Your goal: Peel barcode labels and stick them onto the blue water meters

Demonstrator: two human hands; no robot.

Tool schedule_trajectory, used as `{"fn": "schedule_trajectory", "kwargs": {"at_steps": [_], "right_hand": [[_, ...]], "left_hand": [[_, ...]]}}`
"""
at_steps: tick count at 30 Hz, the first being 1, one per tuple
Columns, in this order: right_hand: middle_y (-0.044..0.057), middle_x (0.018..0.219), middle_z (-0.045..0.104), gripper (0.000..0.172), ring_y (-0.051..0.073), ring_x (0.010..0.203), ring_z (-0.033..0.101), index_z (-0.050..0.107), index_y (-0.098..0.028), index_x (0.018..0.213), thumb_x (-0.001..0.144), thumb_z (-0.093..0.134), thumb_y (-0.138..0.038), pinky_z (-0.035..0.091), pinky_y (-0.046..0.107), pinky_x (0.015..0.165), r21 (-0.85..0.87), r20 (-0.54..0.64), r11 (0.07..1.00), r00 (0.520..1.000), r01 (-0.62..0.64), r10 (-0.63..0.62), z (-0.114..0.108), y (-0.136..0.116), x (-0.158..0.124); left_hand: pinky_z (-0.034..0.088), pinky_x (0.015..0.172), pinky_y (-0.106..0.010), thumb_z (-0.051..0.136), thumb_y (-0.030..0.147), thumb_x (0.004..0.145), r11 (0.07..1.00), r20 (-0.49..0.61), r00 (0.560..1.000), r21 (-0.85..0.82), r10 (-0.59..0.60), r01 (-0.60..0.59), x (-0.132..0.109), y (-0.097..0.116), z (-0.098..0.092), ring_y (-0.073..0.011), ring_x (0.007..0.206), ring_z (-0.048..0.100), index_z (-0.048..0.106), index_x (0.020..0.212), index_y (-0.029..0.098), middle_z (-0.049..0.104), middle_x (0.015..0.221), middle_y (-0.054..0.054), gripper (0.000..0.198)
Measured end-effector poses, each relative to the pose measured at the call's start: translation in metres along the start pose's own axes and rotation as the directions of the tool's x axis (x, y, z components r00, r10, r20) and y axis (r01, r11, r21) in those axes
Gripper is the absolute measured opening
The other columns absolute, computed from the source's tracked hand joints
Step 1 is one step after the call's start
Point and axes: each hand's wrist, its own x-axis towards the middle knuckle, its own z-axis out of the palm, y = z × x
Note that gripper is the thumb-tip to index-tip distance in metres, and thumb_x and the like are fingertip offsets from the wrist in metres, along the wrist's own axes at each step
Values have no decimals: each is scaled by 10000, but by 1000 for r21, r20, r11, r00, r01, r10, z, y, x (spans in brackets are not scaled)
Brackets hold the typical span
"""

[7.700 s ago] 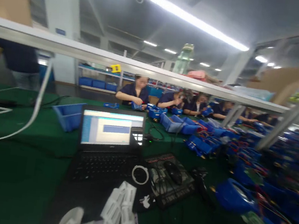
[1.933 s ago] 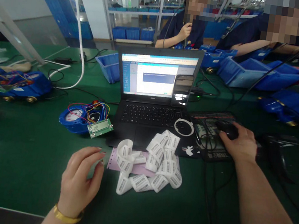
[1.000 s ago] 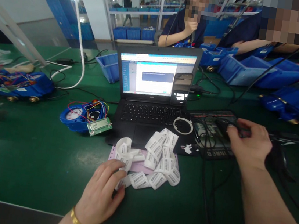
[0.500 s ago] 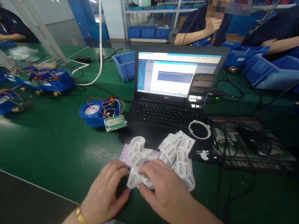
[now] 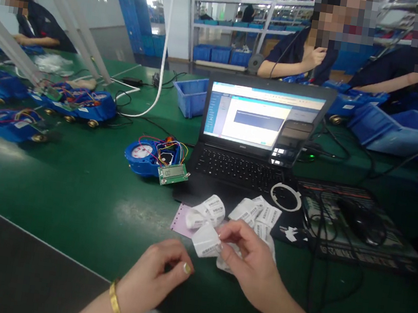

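Note:
My right hand (image 5: 251, 266) pinches the curled strip of white barcode labels (image 5: 212, 214), lifting its end just above the green table (image 5: 52, 191). My left hand (image 5: 154, 283), wearing a gold bangle, is curled closed just left of the strip, thumb against fingers; what it holds, if anything, is too small to make out. The rest of the label strip lies heaped on a pink sheet (image 5: 180, 223) in front of an open black laptop (image 5: 252, 142). A blue water meter with a green display board and coloured wires (image 5: 156, 157) sits left of the laptop.
A black mouse (image 5: 363, 222) on a mat with tangled cables lies to the right, a white ring (image 5: 285, 197) beside the laptop. More blue meters (image 5: 76, 101) line the left. Blue bins (image 5: 192, 97) and seated co-workers are across the table.
The view shifted left. My right hand left the mouse, came to the label heap and raised the strip's end. My left hand drew back from the labels and curled shut.

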Motion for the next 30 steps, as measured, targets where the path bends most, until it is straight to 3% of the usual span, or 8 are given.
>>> {"fn": "schedule_trajectory", "kwargs": {"at_steps": [2, 5, 10, 14, 18, 22, 25, 30], "right_hand": [[7, 810, 574, 24, 148, 755, 574, 555, -201, 854, 836, 542, -212, 476, 227, 684, 30, -27, 999, 999, 21, -20, -3, -1, -2], [5, 807, 579, 23, 135, 734, 570, 560, -204, 868, 854, 545, -213, 478, 205, 668, -7, -47, 998, 996, 69, -70, -5, -3, -7], [-9, 777, 580, 50, 126, 707, 572, 563, -208, 863, 820, 549, -185, 478, 189, 645, -75, -39, 994, 996, 74, -77, -9, -7, -10], [-14, 748, 599, 102, 129, 683, 581, 580, -213, 844, 770, 531, -164, 481, 199, 630, -158, -60, 986, 996, 61, -72, -8, -10, -8], [10, 779, 663, 149, 149, 686, 626, 630, -212, 915, 788, 555, -234, 513, 220, 625, -156, -172, 986, 981, 59, -86, -3, -10, -5], [13, 762, 682, 166, 154, 652, 635, 675, -209, 916, 793, 584, -270, 527, 227, 612, -165, -239, 986, 970, -3, -37, 0, -6, -3], [7, 760, 684, 159, 151, 644, 632, 694, -211, 889, 790, 596, -287, 521, 222, 601, -184, -238, 982, 971, -42, -3, 0, -4, -3], [20, 751, 688, 180, 163, 626, 630, 711, -198, 860, 786, 594, -312, 532, 234, 582, -148, -183, 987, 982, -69, 41, -3, -6, -1]], "left_hand": [[394, 647, -264, 405, 512, 911, 992, 20, 1000, -128, 20, -18, 5, 7, 3, -166, 705, 528, 651, 770, 161, 583, 754, -64, 452], [387, 619, -244, 448, 604, 873, 969, -65, 998, -246, -18, 1, 15, 17, 9, -155, 673, 490, 635, 750, 137, 557, 714, -58, 518], [468, 723, -263, 655, 582, 749, 842, -114, 982, -535, -153, 69, 29, 21, 15, -183, 785, 560, 602, 890, 117, 617, 853, -84, 488], [464, 697, -247, 739, 516, 672, 789, -155, 953, -603, -261, 118, 34, 17, 19, -162, 732, 561, 595, 816, 112, 625, 816, -76, 453], [443, 641, -226, 681, 405, 713, 892, -220, 959, -447, -180, 65, 34, 17, 21, -141, 660, 528, 587, 705, 124, 600, 706, -45, 296], [434, 638, -216, 600, 243, 786, 982, -342, 937, -143, 68, -123, 30, 20, 20, -134, 671, 531, 607, 685, 149, 571, 703, -28, 139], [455, 689, -209, 589, 143, 799, 966, -412, 877, 41, 248, -254, 28, 21, 21, -130, 755, 568, 637, 735, 177, 583, 807, -26, 87], [477, 744, -232, 609, 105, 808, 910, -421, 808, 239, 411, -339, 25, 16, 23, -139, 862, 583, 648, 781, 197, 587, 953, -35, 103]]}}
